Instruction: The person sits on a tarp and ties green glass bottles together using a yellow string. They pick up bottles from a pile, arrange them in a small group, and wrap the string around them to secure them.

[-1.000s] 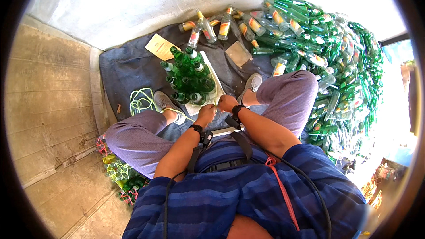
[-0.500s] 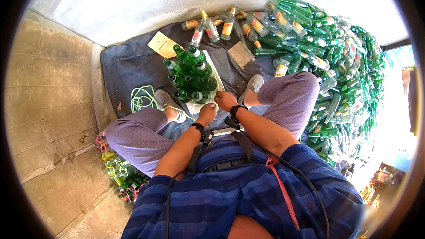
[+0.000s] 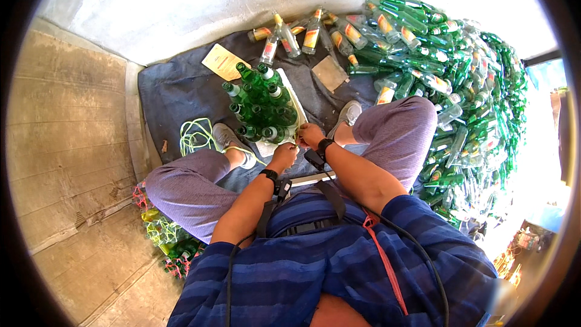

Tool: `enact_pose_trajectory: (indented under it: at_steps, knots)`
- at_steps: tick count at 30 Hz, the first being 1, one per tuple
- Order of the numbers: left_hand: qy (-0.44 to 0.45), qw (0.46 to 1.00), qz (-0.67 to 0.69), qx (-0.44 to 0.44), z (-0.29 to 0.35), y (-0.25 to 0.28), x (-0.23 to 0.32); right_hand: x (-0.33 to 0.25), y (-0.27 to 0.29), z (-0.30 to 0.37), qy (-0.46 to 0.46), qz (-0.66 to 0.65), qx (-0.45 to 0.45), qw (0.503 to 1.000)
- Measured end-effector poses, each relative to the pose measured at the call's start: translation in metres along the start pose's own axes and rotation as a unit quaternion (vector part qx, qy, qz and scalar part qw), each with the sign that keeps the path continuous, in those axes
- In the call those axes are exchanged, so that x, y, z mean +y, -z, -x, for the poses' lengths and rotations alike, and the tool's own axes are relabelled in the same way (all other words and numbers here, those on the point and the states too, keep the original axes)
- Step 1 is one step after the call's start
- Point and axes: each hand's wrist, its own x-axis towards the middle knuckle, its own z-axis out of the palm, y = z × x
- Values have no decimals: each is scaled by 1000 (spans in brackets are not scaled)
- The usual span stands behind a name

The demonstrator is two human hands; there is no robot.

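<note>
Between the Shoes, Green Bottles Stand Close Ahead of Two Pinching Hands

A tight cluster of green bottles (image 3: pixel 260 108) stands on a white board (image 3: pixel 265 149) just beyond the left hand (image 3: pixel 284 156) and a little to the left of the right hand (image 3: pixel 311 137). Both hands are near the board's near edge, their fingertips almost meeting. Fingers curled in, each hand pinches the string; a short yellow-green bit shows between them, though the exact grip is too small to make out. The rest of the string (image 3: pixel 196 137) lies in loose loops left of the left shoe (image 3: pixel 229 139), with a strand running past that shoe toward the left hand.

The bottles are upright and packed side by side, dark and glossy, mouths up. Pale bands circle several necks. The string is thin and bright, its loops tangled.

Under the board is a dark cloth (image 3: pixel 172 88). A yellow card (image 3: pixel 222 62) lies past the bottles, a brown card (image 3: pixel 330 74) to their right. Clear bottles (image 3: pixel 311 33) with yellow labels stand and lie by the wall (image 3: pixel 212 0). On the right rises a large heap (image 3: pixel 460 79) of mostly green glass.
</note>
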Motion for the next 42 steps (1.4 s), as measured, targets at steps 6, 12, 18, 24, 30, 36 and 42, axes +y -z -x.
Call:
enact_pose_trajectory:
  at_steps: [6, 12, 18, 24, 30, 36, 42]
  knots:
    - [-85, 973, -216, -14, 10, 14, 10, 94, 19, -74, 198, 155, -107, 962]
    - [-80, 967, -240, -20, 18, 24, 10, 120, 18, -94, 334, 219, -68, 914]
    - [-108, 970, -214, 28, 39, 24, 13, 95, 18, -80, 260, 411, -61, 871]
    - [-170, 946, -266, 70, 61, 34, 11, 12, 6, -14, 281, 643, -60, 710]
    - [-156, 949, -266, -72, 52, 44, 21, 63, 7, -56, 285, 389, -103, 870]
    - [-262, 924, -272, -58, 28, 29, -15, 37, -4, -18, 311, 600, -251, 693]
    - [-113, 966, -179, -146, 40, 24, 6, 50, 3, -20, 294, 597, -244, 705]
